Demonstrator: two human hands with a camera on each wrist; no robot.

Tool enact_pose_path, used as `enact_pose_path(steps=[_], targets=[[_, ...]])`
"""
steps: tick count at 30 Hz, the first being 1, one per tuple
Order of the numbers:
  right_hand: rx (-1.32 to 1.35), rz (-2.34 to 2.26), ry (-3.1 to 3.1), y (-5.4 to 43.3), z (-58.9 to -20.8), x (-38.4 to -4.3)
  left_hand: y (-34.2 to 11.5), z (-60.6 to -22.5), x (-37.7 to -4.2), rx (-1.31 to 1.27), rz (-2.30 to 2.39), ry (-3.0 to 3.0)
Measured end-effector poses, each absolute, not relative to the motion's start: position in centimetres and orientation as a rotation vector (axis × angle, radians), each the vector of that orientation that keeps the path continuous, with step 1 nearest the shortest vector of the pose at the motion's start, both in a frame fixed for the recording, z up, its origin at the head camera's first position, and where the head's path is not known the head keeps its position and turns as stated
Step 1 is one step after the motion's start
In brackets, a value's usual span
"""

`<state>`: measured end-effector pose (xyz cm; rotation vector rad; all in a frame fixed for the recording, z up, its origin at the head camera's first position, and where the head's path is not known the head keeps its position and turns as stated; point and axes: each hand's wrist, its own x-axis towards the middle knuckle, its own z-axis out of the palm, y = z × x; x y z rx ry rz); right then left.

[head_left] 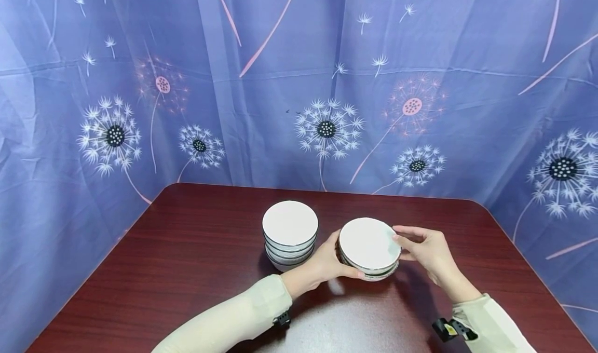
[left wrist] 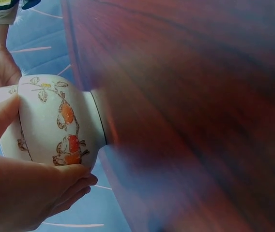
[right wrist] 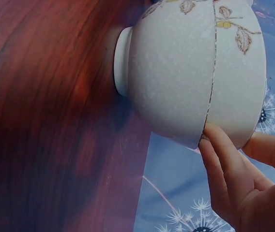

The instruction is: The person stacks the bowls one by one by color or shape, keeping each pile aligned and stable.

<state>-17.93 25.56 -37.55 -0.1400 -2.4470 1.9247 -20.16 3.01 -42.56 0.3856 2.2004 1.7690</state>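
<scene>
Two nested white bowls stand right of the table's middle, the upper bowl sitting inside the lower bowl. Orange flowers and brown leaves decorate their outsides. My left hand curls round the pair from the left, thumb at the front near the lower rim and fingers round the lower bowl's side. From the right, my right hand pinches the upper bowl, thumb at its rim and fingertips at the lower bowl's rim. The lower bowl's foot is right at the tabletop. The bowls' insides look plain white.
A stack of several similar white bowls stands just left of the held pair, close to my left wrist. The dark red wooden table reaches back to a blue curtain with dandelion prints, which also hangs along both sides.
</scene>
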Motion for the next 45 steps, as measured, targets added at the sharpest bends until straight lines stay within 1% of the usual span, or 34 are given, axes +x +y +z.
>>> enact_pose_path(steps=[7,21,39,45], targets=[[-0.179,1.891,-2.466,25.9,-37.7,-18.0,3.1,-42.4,-20.1,0.364,1.739,2.214],[-0.163,1.798,-2.450,26.0,-38.8,-17.8,3.2,-42.8,-20.0,0.370,1.736,2.213],[-0.099,1.565,-2.405,25.7,-39.7,-17.7,3.1,-42.6,-19.9,0.381,1.757,2.189],[-0.061,1.573,-2.374,25.8,-40.1,-17.7,3.1,-42.6,-19.9,0.385,1.741,2.201]])
